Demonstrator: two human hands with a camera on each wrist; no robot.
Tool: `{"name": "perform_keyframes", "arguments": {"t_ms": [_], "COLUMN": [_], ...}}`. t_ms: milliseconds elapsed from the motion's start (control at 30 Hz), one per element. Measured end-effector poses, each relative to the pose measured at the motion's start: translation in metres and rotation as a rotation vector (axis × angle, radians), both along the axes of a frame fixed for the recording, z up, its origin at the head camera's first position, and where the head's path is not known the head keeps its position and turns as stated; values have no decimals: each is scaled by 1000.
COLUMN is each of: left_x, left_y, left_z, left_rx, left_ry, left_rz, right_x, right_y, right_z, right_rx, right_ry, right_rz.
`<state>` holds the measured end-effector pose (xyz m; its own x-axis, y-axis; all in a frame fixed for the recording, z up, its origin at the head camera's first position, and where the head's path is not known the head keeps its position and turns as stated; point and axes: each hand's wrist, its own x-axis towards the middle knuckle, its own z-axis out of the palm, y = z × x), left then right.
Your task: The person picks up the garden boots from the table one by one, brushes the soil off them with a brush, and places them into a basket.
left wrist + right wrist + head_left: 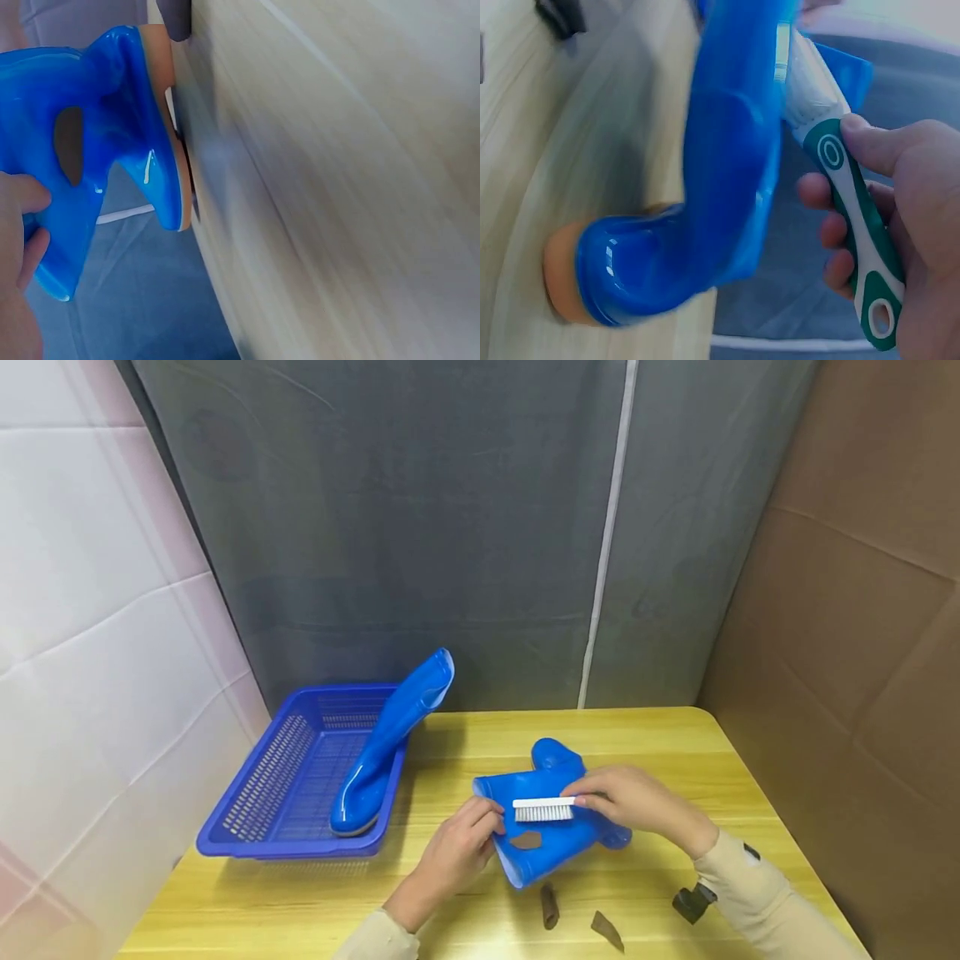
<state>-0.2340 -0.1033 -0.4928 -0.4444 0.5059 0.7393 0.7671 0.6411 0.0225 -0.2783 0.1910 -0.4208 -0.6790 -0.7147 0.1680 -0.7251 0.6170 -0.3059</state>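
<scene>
Boot: a blue rubber boot (551, 827) lay on its side near the front middle of the yellow table (675, 735), its tan sole turned toward the table's far side, apparently so the shaft faced up for scrubbing.
Stain: a brown patch (527, 841) showed on the boot's shaft, just below the bristles.
Brush: a white-bristled brush (543, 810) with a green and white handle (855, 225) was pressed, bristles down, against the boot's shaft.
Right hand: the right hand (633, 802) was curled round the brush handle, thumb on top, a grip that looked suited to bearing down.
Left hand: the left hand (461, 843) gripped the boot's open end, fingers wrapped over its edge, seemingly to steady it.
Debris: two brown scraps (550, 906) (606, 931) lay on the table just in front of the boot.
Black object: a small dark item (692, 902) sat right of the boot, beside the right sleeve; what it was could not be told.
Basket: a blue slotted basket (285, 777) stood left of the boot.
Second boot: a matching boot (390, 743) leaned in the basket, shaft over the far rim.
</scene>
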Motion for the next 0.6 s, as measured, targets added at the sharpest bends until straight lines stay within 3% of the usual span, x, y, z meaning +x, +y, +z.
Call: {"name": "perform_keyframes", "arguments": {"t_ms": [167,600], "left_x": [0,0], "left_y": [0,-5], "left_z": [0,-4], "left_rx": [16,-18], "left_ry": [-18,-16], "left_rz": [0,19], "right_x": [-4,15], "right_y": [-8,8], "right_z": [-5,9], "right_rx": [-11,-50], "right_ry": [-53,-123], "right_rz": [106,172]}}
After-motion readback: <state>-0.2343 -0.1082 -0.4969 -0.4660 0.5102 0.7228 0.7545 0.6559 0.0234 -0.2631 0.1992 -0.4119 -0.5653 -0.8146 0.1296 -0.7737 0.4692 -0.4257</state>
